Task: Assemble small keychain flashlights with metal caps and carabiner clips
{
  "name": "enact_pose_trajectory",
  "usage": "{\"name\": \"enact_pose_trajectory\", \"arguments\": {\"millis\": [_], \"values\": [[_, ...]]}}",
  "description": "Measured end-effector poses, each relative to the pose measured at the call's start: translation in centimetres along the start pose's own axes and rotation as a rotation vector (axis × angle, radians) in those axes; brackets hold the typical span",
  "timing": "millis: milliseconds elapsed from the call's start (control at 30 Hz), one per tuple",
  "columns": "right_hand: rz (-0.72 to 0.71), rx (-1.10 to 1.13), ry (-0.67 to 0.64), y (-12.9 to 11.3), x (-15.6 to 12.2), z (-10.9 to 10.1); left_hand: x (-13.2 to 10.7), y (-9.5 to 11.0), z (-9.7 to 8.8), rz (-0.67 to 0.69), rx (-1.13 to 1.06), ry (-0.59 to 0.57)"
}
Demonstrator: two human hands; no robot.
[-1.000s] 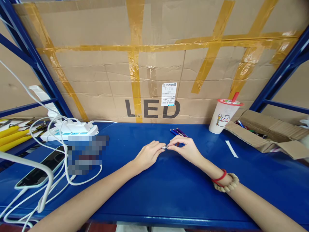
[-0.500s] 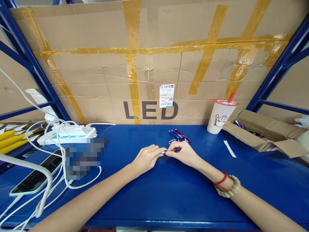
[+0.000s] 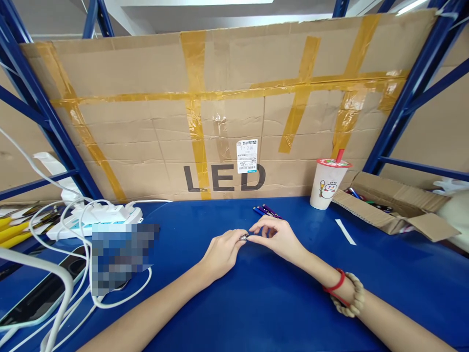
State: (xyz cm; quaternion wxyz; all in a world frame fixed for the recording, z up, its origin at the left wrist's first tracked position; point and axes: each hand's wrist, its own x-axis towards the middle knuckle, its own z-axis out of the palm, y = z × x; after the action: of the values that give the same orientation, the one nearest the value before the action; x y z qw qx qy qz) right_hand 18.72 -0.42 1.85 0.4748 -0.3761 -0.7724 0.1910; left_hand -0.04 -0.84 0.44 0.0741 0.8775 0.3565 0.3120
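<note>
Blue worktop [image 3: 227,318] bears all items noted. Left hand [image 3: 222,252]: fingers pinched around a small silvery piece [image 3: 243,237], mostly hidden, its right end protruding past the fingertips above the middle of the worktop. Right hand [image 3: 284,239]: thumb and forefinger narrowly parted at that end; contact with the piece cannot be confirmed. Just beyond the right hand lie blue and purple pen-shaped sticks [image 3: 270,210], partly covered by it. Toward the right: a drink cup [image 3: 326,190] with a red straw [image 3: 340,155], a white strip [image 3: 345,232] lying flat, an open cardboard box [image 3: 366,213]. Far left: a white power strip [image 3: 136,215] and a smartphone [image 3: 32,304] beneath white cables
</note>
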Motion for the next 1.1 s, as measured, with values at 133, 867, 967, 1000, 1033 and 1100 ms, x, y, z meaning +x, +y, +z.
{"name": "enact_pose_trajectory", "arguments": {"millis": [133,867,967,1000,1033,1100], "values": [[-0.211,-0.125,-0.001,0.2,0.0,-0.7,0.0,0.0,0.0,-0.011,-0.008,-0.036],[-0.309,-0.155,-0.046,0.5,-0.1,-1.0,0.0,0.1,-0.4,0.036,-0.104,-0.125],[-0.268,-0.097,-0.065,0.5,-0.1,-0.9,0.0,0.3,-0.7,0.018,-0.088,-0.176],[-0.256,-0.082,-0.070,0.5,0.0,-0.9,0.0,0.3,-0.7,0.003,-0.086,-0.195],[-0.246,-0.067,-0.074,0.5,-0.1,-0.8,0.0,0.3,-0.7,-0.014,-0.088,-0.211],[-0.225,-0.042,-0.078,0.5,-0.1,-0.8,-0.1,0.3,-0.8,-0.044,-0.100,-0.232]]}}
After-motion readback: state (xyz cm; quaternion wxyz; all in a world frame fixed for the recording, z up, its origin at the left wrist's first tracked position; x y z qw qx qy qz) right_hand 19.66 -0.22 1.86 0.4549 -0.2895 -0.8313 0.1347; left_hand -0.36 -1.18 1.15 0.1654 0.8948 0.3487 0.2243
